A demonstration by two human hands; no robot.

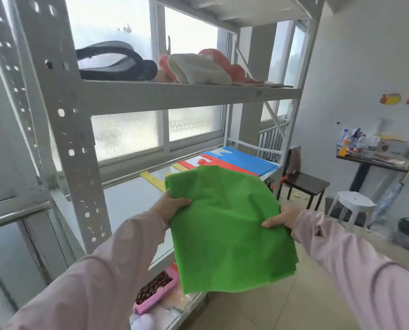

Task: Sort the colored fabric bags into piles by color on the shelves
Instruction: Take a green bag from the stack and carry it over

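Observation:
I hold a green fabric bag [225, 225] spread flat in the air in front of the middle shelf [132, 198]. My left hand [172, 206] grips its left edge and my right hand [282, 217] grips its right edge. On the shelf beyond lie a blue bag [244, 159] at the far end, a red bag [225, 166] beside it, and a yellow bag [154, 178] nearer, partly hidden by the green one.
The upper shelf [186, 94] carries a black strap [113, 63] and white and pink bundles. A pink tray of brown nuts [154, 291] sits on the lower shelf. A dark chair [304, 179], a white stool [353, 203] and a cluttered table [375, 160] stand to the right.

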